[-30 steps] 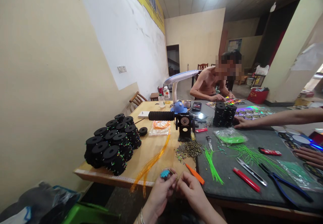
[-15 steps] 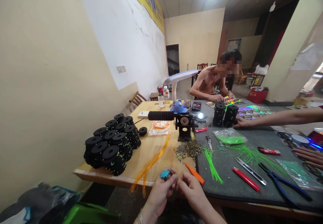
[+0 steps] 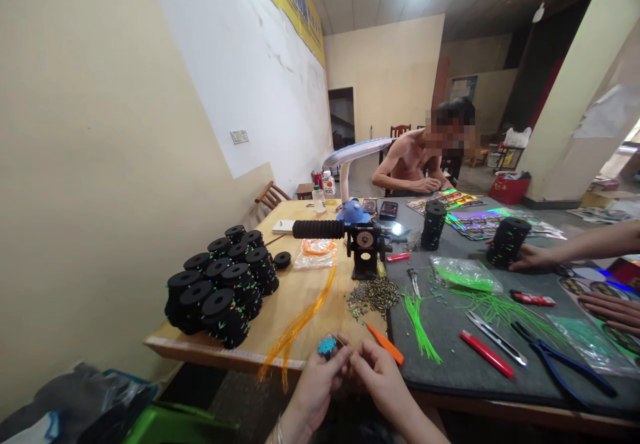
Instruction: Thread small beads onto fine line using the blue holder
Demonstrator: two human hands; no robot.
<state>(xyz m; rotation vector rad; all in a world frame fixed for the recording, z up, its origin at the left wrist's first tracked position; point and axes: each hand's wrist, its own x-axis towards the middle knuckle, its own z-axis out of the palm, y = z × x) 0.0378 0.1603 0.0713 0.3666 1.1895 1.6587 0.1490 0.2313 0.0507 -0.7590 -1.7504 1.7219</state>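
Observation:
My left hand (image 3: 325, 371) is closed at the table's front edge, with a cluster of small turquoise pieces (image 3: 327, 346) showing at its fingertips. Against it, my right hand (image 3: 375, 367) is pinched, its fingertips meeting those of the left. A thin strand seems to run between the fingers, but what the right hand grips is too small to make out. Just beyond the right hand lies an orange-handled tool (image 3: 386, 344). A pile of small dark and brass-coloured beads (image 3: 375, 297) is spread farther back, and orange strands (image 3: 300, 324) trail over the edge to the left.
Stacked black foam spools (image 3: 220, 284) stand at left. A winding device (image 3: 365, 244) and a lamp (image 3: 354, 211) are ahead. Green strands (image 3: 419, 327), scissors-like snips (image 3: 495, 337), a red-handled tool (image 3: 486, 354) and pliers (image 3: 560, 357) lie at right. Two co-workers are at the table.
A co-worker's hand at right has moved one stack of black spools rightward, away from the other stack. The clear bag of green strands shifted slightly right. My hands stay nearly in place.

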